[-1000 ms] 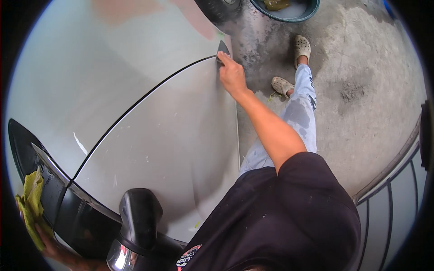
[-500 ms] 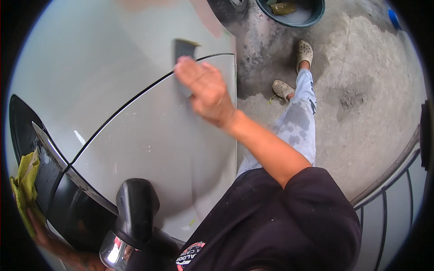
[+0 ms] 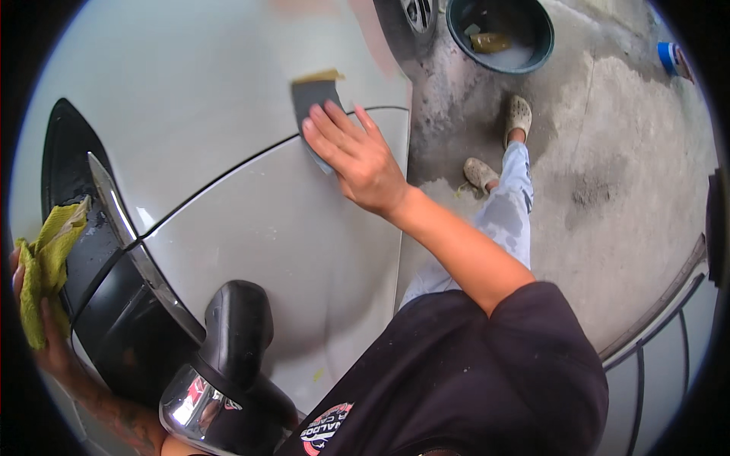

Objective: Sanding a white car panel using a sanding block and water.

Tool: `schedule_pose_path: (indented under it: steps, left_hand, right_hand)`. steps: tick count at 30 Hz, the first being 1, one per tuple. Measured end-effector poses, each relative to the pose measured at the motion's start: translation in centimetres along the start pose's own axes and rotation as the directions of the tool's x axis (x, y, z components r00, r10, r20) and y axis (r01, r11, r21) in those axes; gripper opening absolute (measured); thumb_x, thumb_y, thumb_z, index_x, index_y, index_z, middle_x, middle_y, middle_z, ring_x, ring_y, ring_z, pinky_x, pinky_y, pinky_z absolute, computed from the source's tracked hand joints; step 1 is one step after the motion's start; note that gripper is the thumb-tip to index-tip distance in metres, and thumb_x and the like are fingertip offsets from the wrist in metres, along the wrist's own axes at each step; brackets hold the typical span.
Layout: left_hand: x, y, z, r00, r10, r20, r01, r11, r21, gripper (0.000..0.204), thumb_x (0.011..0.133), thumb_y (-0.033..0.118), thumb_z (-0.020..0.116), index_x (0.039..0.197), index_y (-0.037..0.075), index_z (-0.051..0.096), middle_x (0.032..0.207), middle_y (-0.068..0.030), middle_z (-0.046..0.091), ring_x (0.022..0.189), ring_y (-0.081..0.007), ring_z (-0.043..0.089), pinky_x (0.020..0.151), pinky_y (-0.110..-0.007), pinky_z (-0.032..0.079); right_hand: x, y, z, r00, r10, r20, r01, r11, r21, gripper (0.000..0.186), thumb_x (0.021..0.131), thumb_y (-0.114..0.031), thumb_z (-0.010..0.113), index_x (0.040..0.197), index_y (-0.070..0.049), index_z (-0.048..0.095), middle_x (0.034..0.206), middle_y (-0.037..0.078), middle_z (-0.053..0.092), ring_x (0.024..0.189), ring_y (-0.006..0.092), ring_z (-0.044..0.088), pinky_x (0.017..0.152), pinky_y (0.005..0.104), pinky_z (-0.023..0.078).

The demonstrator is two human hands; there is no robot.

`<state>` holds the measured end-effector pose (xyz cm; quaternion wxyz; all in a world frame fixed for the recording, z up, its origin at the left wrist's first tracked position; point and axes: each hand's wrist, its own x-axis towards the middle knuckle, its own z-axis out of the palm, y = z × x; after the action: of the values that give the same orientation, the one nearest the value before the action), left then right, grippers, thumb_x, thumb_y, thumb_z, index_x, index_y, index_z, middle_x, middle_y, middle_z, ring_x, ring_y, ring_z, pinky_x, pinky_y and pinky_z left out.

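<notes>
Grey sheet lies under right hand, long axis crossing panel seam | fingers flat, cannot tell if pinching | left hand clutches yellow cloth, left of seam

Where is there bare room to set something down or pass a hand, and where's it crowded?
Set down: concrete floor right of the beige clogs, below the blue container.
Pass a hand: pale panel between the black mirror and the grey sheet under the right hand.
Crowded: far left, where the left hand holds a yellow cloth.
</notes>
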<state>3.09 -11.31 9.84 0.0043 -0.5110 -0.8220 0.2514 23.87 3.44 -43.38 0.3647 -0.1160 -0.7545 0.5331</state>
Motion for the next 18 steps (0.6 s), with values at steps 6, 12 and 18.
schedule_pose_path:
  steps: [6, 12, 18]
  left_hand:
    - [2.3, 2.6, 1.3, 1.0, 0.025, -0.004, -0.025, 1.0, -0.009, 0.04, 0.089, 0.015, 0.065, 0.127, 0.001, 0.061, 0.132, -0.0209, 0.057, 0.123, -0.0372, 0.055, 0.103, -0.048, 0.045]
    - [2.9, 3.6, 1.5, 0.999, 0.026, -0.031, -0.026, 1.0, -0.015, 0.045, 0.092, 0.004, 0.058, 0.137, 0.003, 0.057, 0.147, -0.0202, 0.052, 0.139, -0.0371, 0.05, 0.115, -0.047, 0.041]
    - [3.8, 5.4, 2.2, 0.997, 0.044, -0.062, -0.043, 0.999, 0.022, 0.044, 0.086, 0.005, 0.062, 0.13, 0.002, 0.062, 0.141, -0.0223, 0.056, 0.132, -0.0382, 0.054, 0.111, -0.048, 0.043]
  right_hand:
    - [8.2, -0.2, -0.8, 0.991, -0.11, -0.076, 0.103, 0.99, -0.092, 0.055, 0.087, -0.001, 0.057, 0.141, -0.01, 0.057, 0.144, 0.011, 0.06, 0.135, 0.0327, 0.054, 0.113, 0.0595, 0.035]
    - [6.2, -1.9, 0.3, 0.995, -0.094, -0.04, 0.092, 0.995, -0.038, 0.057, 0.087, 0.0, 0.055, 0.143, -0.01, 0.056, 0.148, 0.011, 0.056, 0.137, 0.0304, 0.052, 0.112, 0.0589, 0.035]
    - [10.6, -0.5, -0.1, 0.981, -0.189, -0.036, 0.178, 0.964, -0.197, 0.053, 0.087, -0.01, 0.061, 0.14, -0.011, 0.057, 0.149, 0.011, 0.055, 0.137, 0.0311, 0.052, 0.11, 0.0558, 0.038]
